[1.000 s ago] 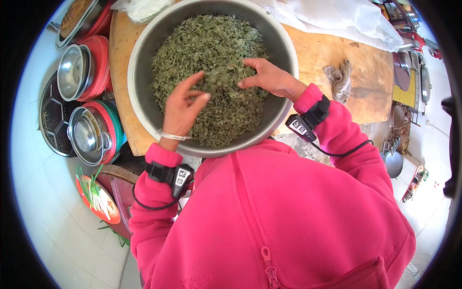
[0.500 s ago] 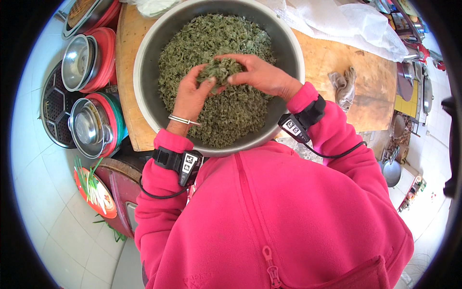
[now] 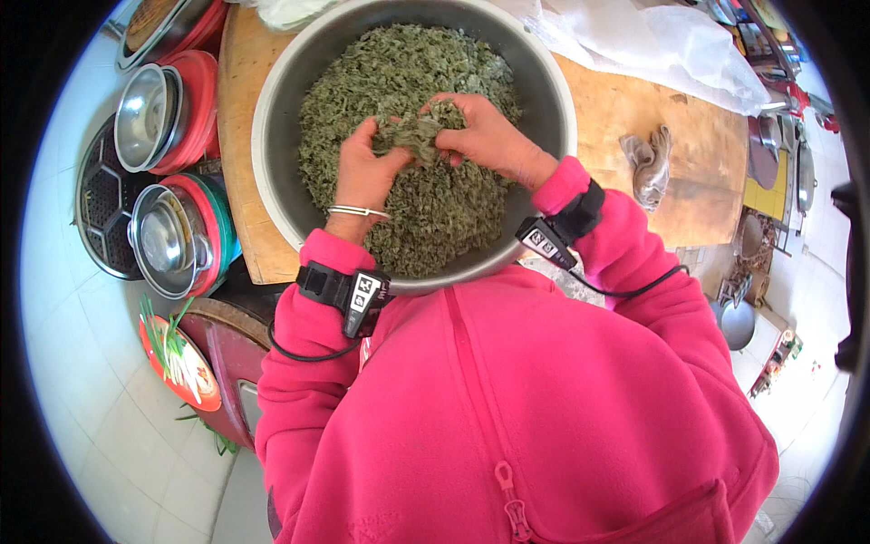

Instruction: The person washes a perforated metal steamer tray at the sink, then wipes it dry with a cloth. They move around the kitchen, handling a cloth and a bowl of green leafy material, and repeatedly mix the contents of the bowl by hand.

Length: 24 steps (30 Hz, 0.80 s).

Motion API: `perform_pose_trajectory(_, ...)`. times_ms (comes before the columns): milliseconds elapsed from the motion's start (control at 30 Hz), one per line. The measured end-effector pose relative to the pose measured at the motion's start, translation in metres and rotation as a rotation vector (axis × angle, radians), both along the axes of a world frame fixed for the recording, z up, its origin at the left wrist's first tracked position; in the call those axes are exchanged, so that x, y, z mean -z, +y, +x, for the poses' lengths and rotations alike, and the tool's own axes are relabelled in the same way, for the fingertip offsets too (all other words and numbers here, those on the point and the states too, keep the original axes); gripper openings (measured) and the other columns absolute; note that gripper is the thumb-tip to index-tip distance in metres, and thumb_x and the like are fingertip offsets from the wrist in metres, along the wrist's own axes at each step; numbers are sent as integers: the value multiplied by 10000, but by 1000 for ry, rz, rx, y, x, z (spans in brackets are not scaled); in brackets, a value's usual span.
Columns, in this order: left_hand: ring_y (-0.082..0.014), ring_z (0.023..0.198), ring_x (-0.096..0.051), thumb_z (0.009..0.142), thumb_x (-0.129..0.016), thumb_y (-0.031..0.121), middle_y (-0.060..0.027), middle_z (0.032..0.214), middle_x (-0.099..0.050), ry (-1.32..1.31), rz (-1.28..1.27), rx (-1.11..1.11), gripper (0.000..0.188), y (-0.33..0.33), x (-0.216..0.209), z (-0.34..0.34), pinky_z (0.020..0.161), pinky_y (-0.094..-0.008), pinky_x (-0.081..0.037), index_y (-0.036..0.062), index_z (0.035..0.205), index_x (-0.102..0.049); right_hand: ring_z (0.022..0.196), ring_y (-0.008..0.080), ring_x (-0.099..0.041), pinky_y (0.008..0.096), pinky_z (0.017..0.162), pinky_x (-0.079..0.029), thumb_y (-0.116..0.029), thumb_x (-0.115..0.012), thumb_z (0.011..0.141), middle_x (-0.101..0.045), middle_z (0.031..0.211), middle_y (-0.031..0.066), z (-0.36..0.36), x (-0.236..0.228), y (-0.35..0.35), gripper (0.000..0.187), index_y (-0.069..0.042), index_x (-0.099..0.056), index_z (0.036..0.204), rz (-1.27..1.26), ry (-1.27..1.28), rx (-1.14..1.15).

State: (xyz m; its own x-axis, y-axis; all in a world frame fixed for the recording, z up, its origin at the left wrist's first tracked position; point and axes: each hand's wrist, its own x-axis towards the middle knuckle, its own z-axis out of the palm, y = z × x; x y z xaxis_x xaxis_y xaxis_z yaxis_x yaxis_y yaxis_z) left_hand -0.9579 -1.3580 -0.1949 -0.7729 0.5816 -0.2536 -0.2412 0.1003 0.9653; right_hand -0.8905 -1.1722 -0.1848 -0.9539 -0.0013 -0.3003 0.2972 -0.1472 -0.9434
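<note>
A wide metal basin (image 3: 274,195) holds a deep heap of chopped green leaves (image 3: 435,227) that look dusted with flour. Over the middle of the heap, my left hand (image 3: 364,172) and my right hand (image 3: 485,140) face each other. Between them is a loose clump of the leaves (image 3: 412,136), gripped from both sides by thumbs and curled fingers. My left wrist carries a light bangle (image 3: 358,211). The undersides of both hands and some fingertips are hidden by the clump.
The basin stands on a wooden table (image 3: 671,118). To its right lies a crumpled grey cloth (image 3: 649,168), with white translucent sheeting (image 3: 671,45) behind. On the left are stacked metal bowls (image 3: 145,118), red basins (image 3: 198,109) and a red tray with spring onions (image 3: 186,363).
My hands have drawn slightly apart, the right one shifting a little to the right. The clump between them looks looser and more stretched out.
</note>
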Motion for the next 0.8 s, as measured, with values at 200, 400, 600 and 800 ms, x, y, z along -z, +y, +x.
perform_pose_trajectory(200, -140, 855, -630, 853, -518, -90, -72, 1049, -632, -83, -215, -74, 343, -25, 6, -25, 738, -265, -514, -13, 1180, -584, 789, 133, -635, 247, 713, -516, -56, -615, 862, -648, 992, 87, 4, -2, 26, 416, 16, -535, 1263, -57, -104, 41)
perform_pose_trajectory(400, -153, 941, -615, 845, -547, -70, -73, 1101, -583, -322, 17, -48, 396, -40, 0, -38, 842, -268, -464, 20, 1230, -542, 900, 161, -663, 276, 847, -545, -65, -567, 915, -633, 1149, 106, 6, 4, 48, 386, 26, -530, 1288, -83, -113, -11)
perform_pose_trajectory(600, -49, 628, -521, 835, -499, -85, -38, 811, -661, 54, -84, -20, 274, -19, -9, -36, 562, -219, -384, 13, 1009, -687, 726, 146, -684, 243, 613, -569, -18, -556, 864, -674, 925, 106, 8, 2, 39, 275, 76, -613, 1116, 256, -59, 108)
perform_pose_trajectory(800, -62, 572, -509, 785, -452, -55, -65, 821, -707, 334, -221, -45, 315, -13, -11, -44, 517, -253, -404, 6, 981, -691, 715, 145, -675, 278, 604, -560, 13, -555, 813, -669, 895, 82, 2, 9, 53, 296, -12, -653, 1091, 525, 192, 148)
